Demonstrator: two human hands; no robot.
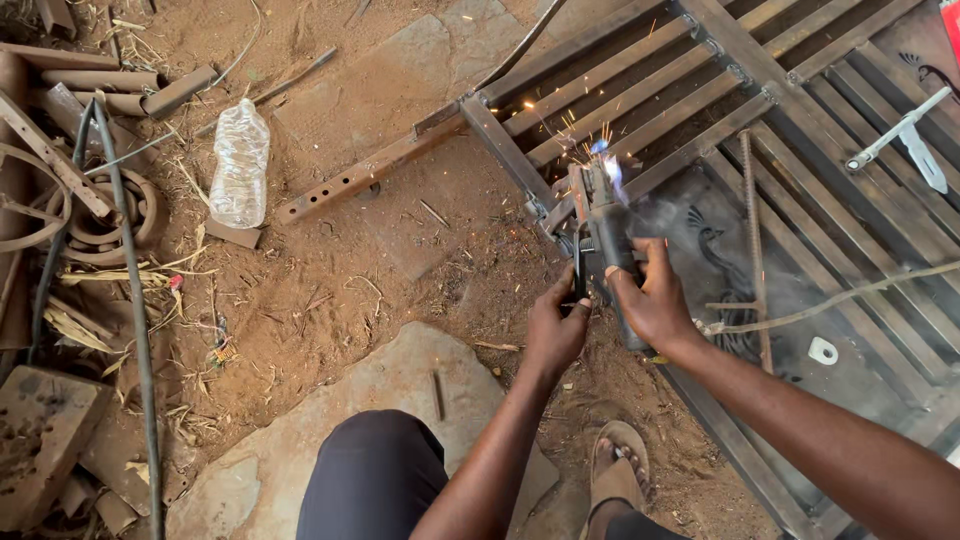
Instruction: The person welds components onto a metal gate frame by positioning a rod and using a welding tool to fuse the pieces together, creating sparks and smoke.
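Note:
A dark angle grinder (603, 222) throws sparks and a blue-white flash against the slats of a rusty steel gate frame (700, 110) lying on the ground. My right hand (655, 300) grips the grinder's body from the right. My left hand (556, 328) is closed on its side handle, just left of the tool. Smoke drifts to the right over a dark metal sheet with a bird cut-out (710, 240). My knee (375, 470) and sandalled foot (617, 470) show at the bottom.
An empty clear plastic bottle (240, 160) lies on the dirt at left. Scrap bars, rings and a black cable (130, 290) crowd the left edge. A drilled rusty angle bar (365, 172) juts from the frame. A rebar rod (757, 250) and a white bracket (905, 135) lie on the gate.

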